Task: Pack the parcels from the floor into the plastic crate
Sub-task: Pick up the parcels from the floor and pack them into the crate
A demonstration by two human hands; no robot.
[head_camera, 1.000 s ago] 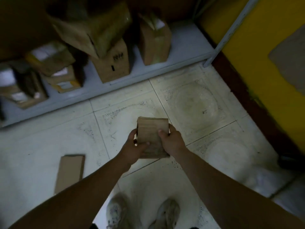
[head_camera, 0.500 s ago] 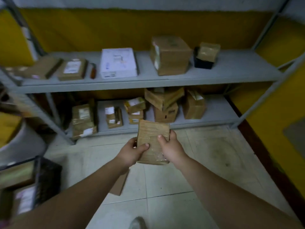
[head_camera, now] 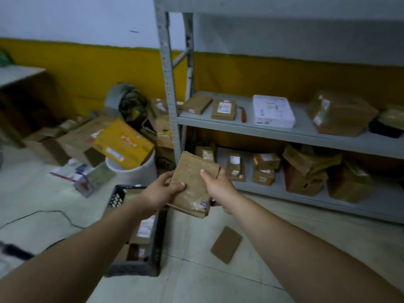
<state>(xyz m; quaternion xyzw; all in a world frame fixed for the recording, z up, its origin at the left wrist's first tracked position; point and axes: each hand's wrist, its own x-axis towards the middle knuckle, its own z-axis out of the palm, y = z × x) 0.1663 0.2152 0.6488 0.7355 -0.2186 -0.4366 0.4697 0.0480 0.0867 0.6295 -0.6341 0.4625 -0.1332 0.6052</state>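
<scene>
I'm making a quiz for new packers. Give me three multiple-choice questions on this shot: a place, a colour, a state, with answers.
1. Where does the loose flat parcel lie?
A) on the floor right of the crate
B) on a shelf
C) on a chair

2. What colour is the box atop the white bucket?
A) blue
B) yellow
C) black

3. How is the brown parcel held?
A) resting in the crate
B) gripped by left hand and right hand
C) lying on a shelf

Answers: 1 A, it lies beside the crate's right wall; 2 B, its top is yellow; 3 B, both thumbs press its top.
</scene>
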